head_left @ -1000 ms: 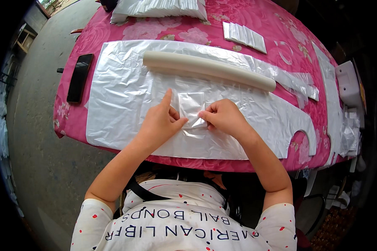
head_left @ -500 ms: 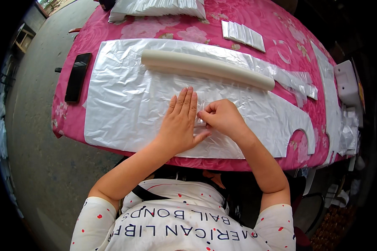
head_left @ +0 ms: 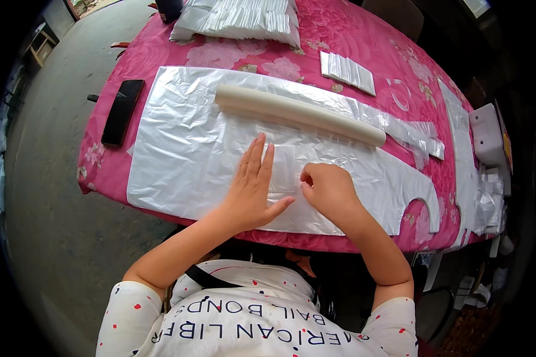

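A wide layer of white plastic bags [head_left: 170, 154], with a curved cutout at its right end, lies flat before me. Between my hands a small, thin rectangle of folded plastic [head_left: 284, 169] rests on it. My left hand [head_left: 249, 191] is open beside that rectangle, fingers stretched away from me and thumb spread to the right. To its right, my right hand [head_left: 332, 193] is closed low over the bags, thumb and curled fingers together; what they pinch, if anything, is hidden. A pale cardboard-like tube [head_left: 301, 116] lies slantwise across the bags beyond my hands.
A pink flowered cloth [head_left: 315, 18] covers the table. A black phone [head_left: 122, 113] lies at the left. Folded white plastic packets [head_left: 348, 74] sit beyond the tube, with a larger pile [head_left: 238, 22] behind. At the right are a plastic strip [head_left: 458, 140] and a white container [head_left: 488, 134].
My hands have moved apart: the right hand has shifted right, off the folded rectangle, and more of that rectangle shows. The whole view has shifted slightly.
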`<state>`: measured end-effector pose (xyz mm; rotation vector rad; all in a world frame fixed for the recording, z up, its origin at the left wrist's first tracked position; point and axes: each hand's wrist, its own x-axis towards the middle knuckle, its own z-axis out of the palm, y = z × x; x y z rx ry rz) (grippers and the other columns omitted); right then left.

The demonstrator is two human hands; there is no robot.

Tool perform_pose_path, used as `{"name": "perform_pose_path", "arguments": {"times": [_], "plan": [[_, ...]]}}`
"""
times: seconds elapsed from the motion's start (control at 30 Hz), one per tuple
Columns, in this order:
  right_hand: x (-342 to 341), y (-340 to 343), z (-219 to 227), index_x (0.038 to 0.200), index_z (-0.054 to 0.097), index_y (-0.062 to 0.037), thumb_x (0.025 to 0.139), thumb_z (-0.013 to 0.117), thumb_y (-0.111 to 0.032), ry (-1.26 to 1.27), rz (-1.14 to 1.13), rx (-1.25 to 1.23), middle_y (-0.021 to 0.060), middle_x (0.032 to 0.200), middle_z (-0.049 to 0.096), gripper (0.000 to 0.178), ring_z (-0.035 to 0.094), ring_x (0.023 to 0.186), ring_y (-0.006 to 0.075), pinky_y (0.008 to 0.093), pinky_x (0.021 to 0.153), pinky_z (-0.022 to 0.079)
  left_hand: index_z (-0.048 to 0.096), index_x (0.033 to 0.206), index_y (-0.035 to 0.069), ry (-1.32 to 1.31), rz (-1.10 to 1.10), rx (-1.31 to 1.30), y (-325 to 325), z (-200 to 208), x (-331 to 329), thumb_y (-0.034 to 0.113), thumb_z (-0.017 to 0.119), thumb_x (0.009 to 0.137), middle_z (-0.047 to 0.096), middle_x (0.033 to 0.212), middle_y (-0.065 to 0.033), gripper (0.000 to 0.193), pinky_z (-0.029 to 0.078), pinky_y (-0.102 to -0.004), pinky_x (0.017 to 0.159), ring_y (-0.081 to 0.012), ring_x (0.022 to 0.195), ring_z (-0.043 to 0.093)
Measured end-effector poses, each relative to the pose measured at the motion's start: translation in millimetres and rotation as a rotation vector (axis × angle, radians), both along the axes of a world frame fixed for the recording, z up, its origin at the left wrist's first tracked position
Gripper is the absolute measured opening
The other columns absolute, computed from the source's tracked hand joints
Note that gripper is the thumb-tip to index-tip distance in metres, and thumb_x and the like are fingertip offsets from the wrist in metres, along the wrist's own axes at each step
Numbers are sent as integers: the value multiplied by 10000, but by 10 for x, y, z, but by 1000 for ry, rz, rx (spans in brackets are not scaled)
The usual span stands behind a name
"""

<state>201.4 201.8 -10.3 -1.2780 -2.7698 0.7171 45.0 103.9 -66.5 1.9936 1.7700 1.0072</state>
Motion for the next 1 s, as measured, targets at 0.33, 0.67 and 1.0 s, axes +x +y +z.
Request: {"name": "perform_pose_path", "arguments": {"times": [0.33,0.67,1.0], "plan": [[-713,-309,-506,1320,365,-14,787,615,-396,340,304,162,218,1402,276,702,228,1320,358,465,1078,163,552,1104,-55,-1291,250,-848,-1448,-109,-479,114,486,915,629,1024,-169,262,516,-282,777,-194,893,630],[-906,-1398,-498,1280,415,8,861,505,-319,441,526,-222,211,1444,215,539,101,1375,349,469,1103,36,640,938,-9,-780,402,-591,-1555,-223,-359,109,616,796,673,846,-101,187,498,-265,631,-189,735,654],[-180,-102,-36,806,551,-67,760,662,-73,546,563,-104,88,1152,542,120,414,1203,310,432,979,342,600,1003,17,-284,111,-216,-1193,291,-393,42,710,664,674,810,-105,357,518,-272,608,-209,684,660]]}}
